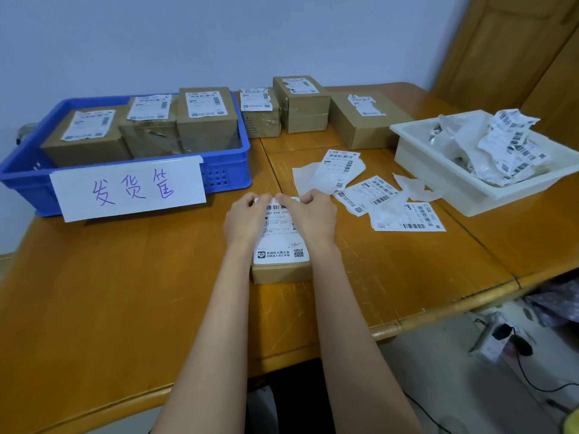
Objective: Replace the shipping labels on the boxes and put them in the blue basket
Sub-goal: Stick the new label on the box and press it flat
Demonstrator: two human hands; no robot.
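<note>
Both grips, left hand point(247, 219) and right hand point(308, 216), pinch label point(280, 242) far edge; box point(282, 272) beneath.

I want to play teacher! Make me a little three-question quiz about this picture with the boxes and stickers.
1. How many boxes sit inside the blue basket?
2. True or false: the white tray holds crumpled old labels.
3. What are both hands doing? A) lifting the basket B) working at the far edge of a label on a box C) resting apart on the table

Key:
1. Three.
2. True; crumpled labels fill it.
3. B; the left hand and right hand have their fingers at the far edge of the label on the box in front.
</note>
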